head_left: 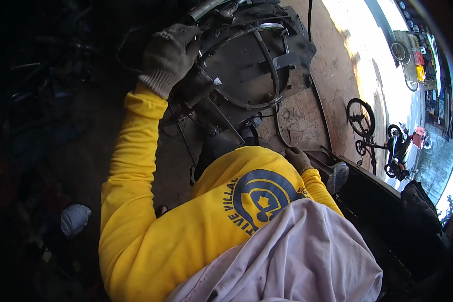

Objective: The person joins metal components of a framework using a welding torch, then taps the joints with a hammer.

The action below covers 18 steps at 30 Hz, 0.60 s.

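Two hands: both gloved, both coming out of yellow sleeves (pixel 131 151)
Left hand (pixel 168 55): knit work glove, fingers curled over the rim of a dark round metal frame (pixel 246 65), at its upper left edge; closed on that rim
Right hand (pixel 298 159): gloved, low beside the chest, resting at the near end of a dark trough-like edge (pixel 367 186); whether it grips anything cannot be told, fingers mostly hidden
Metal frame: one, lying flat on the ground ahead of the person, curved bars and a flat cross strap inside the ring; a thin rod (pixel 226 121) runs from it toward the person
Edges: frame's right side sits against bare concrete floor (pixel 332 75); its left side meets deep shadow where nothing can be made out
Open room: concrete strip to the right of the frame, running to the sunlit street; a black cable (pixel 321 110) crosses it
Count, bicycles: one small one standing at the floor's far right edge (pixel 362 121), one wheel farther off (pixel 400 51)
Count, motorbikes: one, dark, just beyond the small bicycle (pixel 398 156)
Cloth: one pale grey sheet (pixel 297 251) over the lap, lower middle
Bundle: one pale wrapped lump (pixel 75 219) in the dark at left
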{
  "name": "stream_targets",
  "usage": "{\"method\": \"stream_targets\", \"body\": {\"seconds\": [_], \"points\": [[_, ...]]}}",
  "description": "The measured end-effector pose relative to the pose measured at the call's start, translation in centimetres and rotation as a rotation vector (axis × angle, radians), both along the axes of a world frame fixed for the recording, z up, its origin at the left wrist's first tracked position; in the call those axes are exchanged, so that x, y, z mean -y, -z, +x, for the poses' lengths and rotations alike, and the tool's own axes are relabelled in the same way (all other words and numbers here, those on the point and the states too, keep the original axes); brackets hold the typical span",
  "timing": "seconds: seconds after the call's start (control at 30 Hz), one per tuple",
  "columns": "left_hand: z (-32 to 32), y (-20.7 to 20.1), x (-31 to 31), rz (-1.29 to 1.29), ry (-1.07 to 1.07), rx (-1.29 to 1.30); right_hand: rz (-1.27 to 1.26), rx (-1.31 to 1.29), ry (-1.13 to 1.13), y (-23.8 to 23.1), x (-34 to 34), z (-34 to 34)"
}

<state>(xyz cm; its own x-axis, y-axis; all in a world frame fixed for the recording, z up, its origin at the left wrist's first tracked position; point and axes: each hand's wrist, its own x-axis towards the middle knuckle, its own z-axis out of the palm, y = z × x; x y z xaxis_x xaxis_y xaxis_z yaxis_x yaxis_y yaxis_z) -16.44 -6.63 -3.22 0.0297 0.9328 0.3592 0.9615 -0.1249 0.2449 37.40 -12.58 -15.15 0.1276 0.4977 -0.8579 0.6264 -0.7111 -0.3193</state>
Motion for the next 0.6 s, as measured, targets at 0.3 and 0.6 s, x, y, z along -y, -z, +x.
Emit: {"method": "stream_targets", "body": {"seconds": [0.3,0.6], "points": [[2.1,1.3,-9.6,-0.226,0.219,-0.428,-0.024,-0.016,0.081,0.6,3.5,1.3],[-0.5,3.5,-12.4,0.044,0.385,-0.183,-0.014,0.031,0.045,2.0,6.9,2.9]]}}
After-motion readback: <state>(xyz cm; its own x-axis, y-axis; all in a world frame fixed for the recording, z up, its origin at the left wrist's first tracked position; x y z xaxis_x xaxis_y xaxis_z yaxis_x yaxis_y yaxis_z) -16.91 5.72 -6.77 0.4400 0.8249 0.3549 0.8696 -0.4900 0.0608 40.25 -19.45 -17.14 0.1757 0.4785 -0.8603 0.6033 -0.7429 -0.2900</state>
